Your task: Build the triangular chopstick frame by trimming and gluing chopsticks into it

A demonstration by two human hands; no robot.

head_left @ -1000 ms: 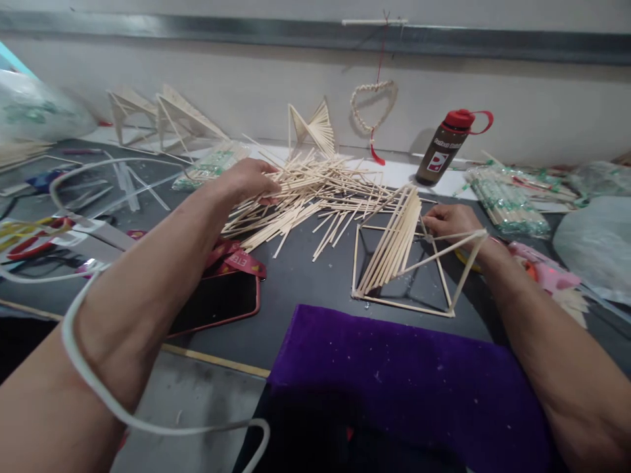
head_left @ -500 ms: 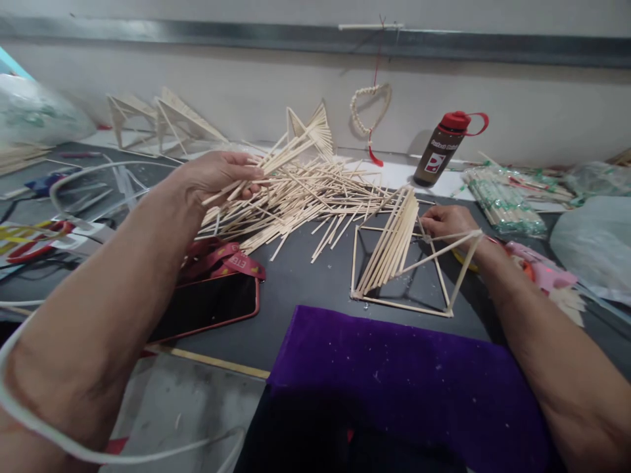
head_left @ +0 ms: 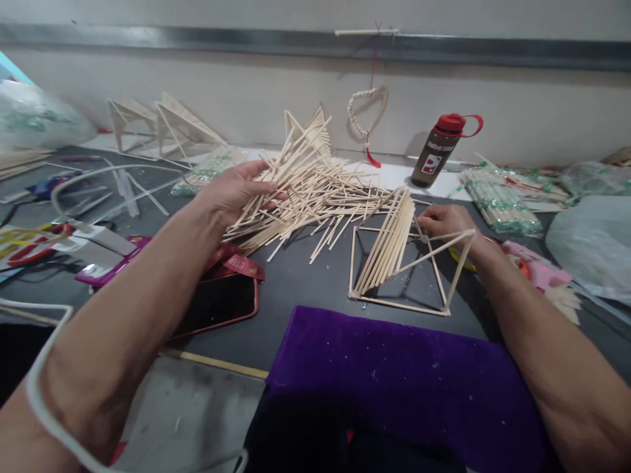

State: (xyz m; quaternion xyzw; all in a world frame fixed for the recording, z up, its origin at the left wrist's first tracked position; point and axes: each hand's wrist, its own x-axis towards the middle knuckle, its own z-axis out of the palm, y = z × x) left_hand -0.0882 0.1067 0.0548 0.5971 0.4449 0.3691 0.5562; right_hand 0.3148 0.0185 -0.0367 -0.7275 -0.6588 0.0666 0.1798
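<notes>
Surface: dark grey tabletop [head_left: 305,282] against a pale wall [head_left: 236,85]; a metal rail [head_left: 172,39] runs along the wall. Purple cloth [head_left: 394,368] at the near edge, flecked with pale specks.

Hands: left hand [head_left: 241,190] has its fingers closed round a bunch of wooden sticks [head_left: 300,154], above the left part of a loose stick pile [head_left: 325,190]. Right hand [head_left: 446,220] has its fingers drawn together at the far right corner of an open stick frame [head_left: 389,249]; cannot tell whether they pinch it or only rest there. Frame stands on the tabletop, right of the pile, slanting slats on its left side.

Counts: one bottle [head_left: 436,154], red-capped, far right; one heart-shaped ornament [head_left: 351,112] hanging on red cord; two stick models [head_left: 185,125] far left; one fan-shaped model [head_left: 320,125] behind the pile; one phone [head_left: 227,302], near left; one pink glue gun [head_left: 537,266], right.

Hidden or unclear: sticks overlap too much to count, in pile and bunch alike. Bunch partly covers the fan-shaped model. Left forearm hides part of the phone; right wrist partly blocks a yellow item. Clear plastic bag [head_left: 591,246] runs off the right edge. Tools at far left tangled, hard to separate.
</notes>
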